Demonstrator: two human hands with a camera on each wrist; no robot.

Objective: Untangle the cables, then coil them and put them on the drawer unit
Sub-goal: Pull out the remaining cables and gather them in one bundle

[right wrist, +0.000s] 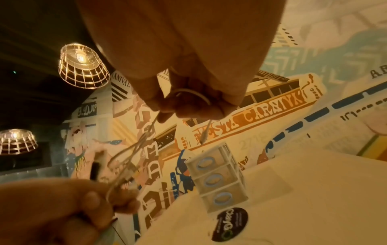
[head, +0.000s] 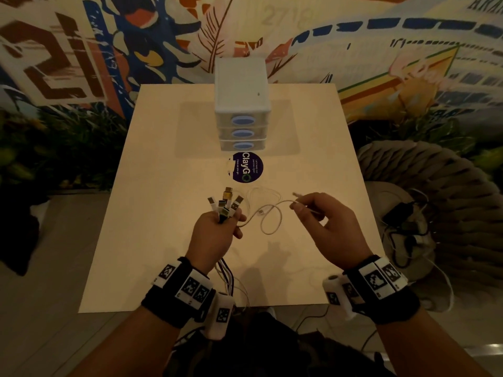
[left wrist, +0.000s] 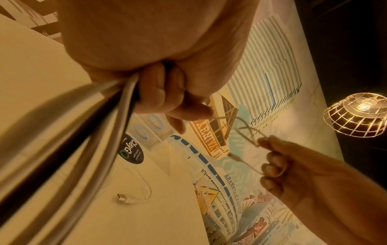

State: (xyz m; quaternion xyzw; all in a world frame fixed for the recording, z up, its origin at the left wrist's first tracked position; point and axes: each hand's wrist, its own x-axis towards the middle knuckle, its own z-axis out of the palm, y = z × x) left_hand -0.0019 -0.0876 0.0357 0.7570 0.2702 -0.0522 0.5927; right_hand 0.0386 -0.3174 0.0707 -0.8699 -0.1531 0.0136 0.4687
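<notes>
My left hand (head: 227,223) grips a bundle of several cables (head: 226,206), white and dark, with their plugs fanned upward above the fist. The bundle's tails (left wrist: 87,132) hang down past the wrist. A thin white cable (head: 268,216) loops between both hands above the table. My right hand (head: 299,206) pinches that thin cable (right wrist: 193,92) near its small end plug (head: 296,195). The white drawer unit (head: 242,104), with three blue-handled drawers, stands at the table's far middle, its top bare.
A round dark ClayGo sticker (head: 246,167) lies in front of the drawers on the beige table (head: 152,240). A loose USB plug (left wrist: 121,198) rests on the table. To the right stands a woven chair (head: 435,186) with dark cables and a charger.
</notes>
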